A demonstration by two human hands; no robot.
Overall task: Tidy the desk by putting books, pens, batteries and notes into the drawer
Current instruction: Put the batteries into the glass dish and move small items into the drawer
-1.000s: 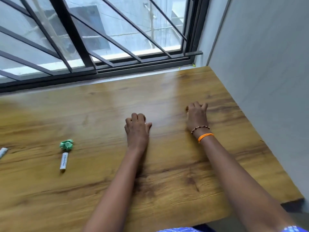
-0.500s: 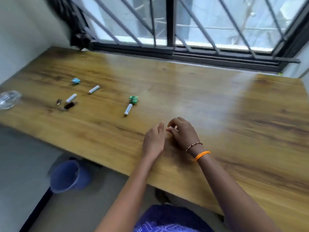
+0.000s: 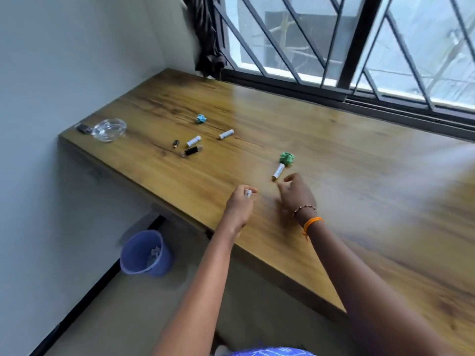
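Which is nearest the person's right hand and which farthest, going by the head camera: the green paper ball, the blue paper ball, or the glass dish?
From the right hand:
1. Green paper ball, just beyond the fingertips, beside a white battery.
2. Blue paper ball, farther back and to the left.
3. Glass dish, at the desk's far left end, by the wall.

You have a wooden desk (image 3: pixel 359 176) set in a pale-walled corner (image 3: pixel 64 60), a barred window (image 3: pixel 359 47) at twelve o'clock giving daylight, and a blue bin (image 3: pixel 144 253) at eight o'clock on the floor.
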